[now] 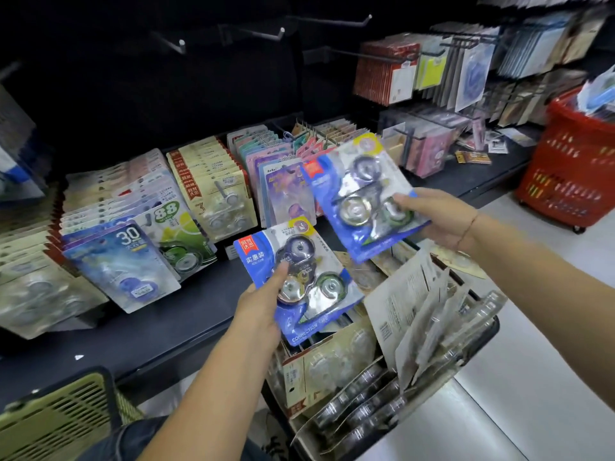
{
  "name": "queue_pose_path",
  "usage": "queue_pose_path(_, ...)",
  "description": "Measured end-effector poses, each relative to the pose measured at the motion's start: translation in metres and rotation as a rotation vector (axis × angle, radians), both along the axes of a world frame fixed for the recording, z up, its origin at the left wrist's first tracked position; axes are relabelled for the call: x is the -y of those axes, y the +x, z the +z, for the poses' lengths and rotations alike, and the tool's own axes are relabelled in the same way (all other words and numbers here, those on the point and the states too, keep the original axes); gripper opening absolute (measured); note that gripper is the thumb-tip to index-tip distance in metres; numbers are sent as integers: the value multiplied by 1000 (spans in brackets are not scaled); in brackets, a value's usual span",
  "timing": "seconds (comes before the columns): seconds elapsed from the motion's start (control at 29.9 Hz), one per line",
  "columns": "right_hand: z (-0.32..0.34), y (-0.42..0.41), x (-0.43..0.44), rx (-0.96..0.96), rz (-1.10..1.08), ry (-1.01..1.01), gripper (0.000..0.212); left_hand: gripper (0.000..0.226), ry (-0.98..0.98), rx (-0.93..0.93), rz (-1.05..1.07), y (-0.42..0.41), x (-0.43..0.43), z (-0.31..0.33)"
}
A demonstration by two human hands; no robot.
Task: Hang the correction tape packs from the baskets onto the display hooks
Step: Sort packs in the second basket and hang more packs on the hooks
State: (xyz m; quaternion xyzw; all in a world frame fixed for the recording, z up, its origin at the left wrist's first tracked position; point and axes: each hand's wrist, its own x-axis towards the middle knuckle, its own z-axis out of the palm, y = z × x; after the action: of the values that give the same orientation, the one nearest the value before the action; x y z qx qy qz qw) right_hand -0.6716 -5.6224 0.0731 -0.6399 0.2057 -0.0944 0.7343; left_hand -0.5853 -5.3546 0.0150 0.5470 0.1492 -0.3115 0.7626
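1. Gripping a blue pack (319, 261) with the left hand (259, 307), thumb clamped across the front, fingers behind. Held by the near bottom corner, likely to leave the far top edge free for a hook.
2. Clamping a second blue pack (359, 191) with the right hand (439, 217) by its near right edge. Raised higher and further out than the left grip, so probably first in line for hanging.
3. Holding both face up, just above the dark basket (492, 331) under the wrists. Not yet at the bare hooks (266, 35), well beyond and above both grips.
4. Counting packs: two in hand, one per grip, with three tape rolls under each blister.
5. Counting three bare hooks on the dark panel.
6. Counting three baskets: dark below the grips, red basket (565, 168) out past the right grip, green basket (56, 420) down beside the left forearm. Too many loose packs in the dark one to count.
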Motion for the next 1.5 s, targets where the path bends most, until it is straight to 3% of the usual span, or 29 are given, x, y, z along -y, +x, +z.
queue_pose_path(0.13,0,2,-64,-131,197,-415,8,62,-123,29,-55,-6,2,10)
queue_pose_path(0.17,-5,3,-78,-151,231,-507,16,65,-132,44,-63,-8,3,11)
queue_pose_path(0.23,-11,5,-94,-151,287,-674,25,52,-117,82,-47,-8,0,10)
queue_pose_path(0.3,-9,3,-85,-146,298,-696,17,35,-47,95,2,-4,-5,9)
queue_pose_path(0.37,-1,-4,-57,-200,370,-732,43,31,12,59,48,2,-14,8)
queue_pose_path(0.43,-2,-15,-29,-361,562,-904,62,33,30,11,76,9,-21,8)
queue_pose_path(0.5,-15,-24,-15,-521,689,-1079,49,35,33,-14,91,12,-25,9)
queue_pose_path(0.6,-27,-25,-9,-508,563,-1153,13,36,33,-31,86,10,-25,11)
queue_pose_path(0.63,-23,-25,-7,-479,509,-1183,10,36,39,-27,84,8,-24,12)
queue_pose_path(0.77,19,-29,-3,-327,293,-1221,28,31,52,27,115,5,-22,15)
queue_pose_path(0.94,54,-38,-28,-75,-61,-1266,21,29,29,69,97,2,-18,18)
queue_pose_path(1.0,55,-42,-53,109,-216,-1239,15,23,-2,56,60,0,-16,21)
queue_pose_path(1.1,42,-47,-93,366,-103,-1404,6,31,-44,-12,-61,-2,-16,28)
queue_pose_path(1.2,29,-53,-107,466,112,-1432,9,48,-59,-79,-164,1,-21,31)
queue_pose_path(1.34,27,-58,-102,379,259,-1254,18,59,-89,-90,-240,1,-30,33)
queue_pose_path(1.44,28,-60,-97,288,327,-1092,35,41,-93,-54,-240,-1,-31,33)
queue_pose_path(1.5,26,-60,-94,305,208,-1025,49,32,-93,-24,-190,0,-30,32)
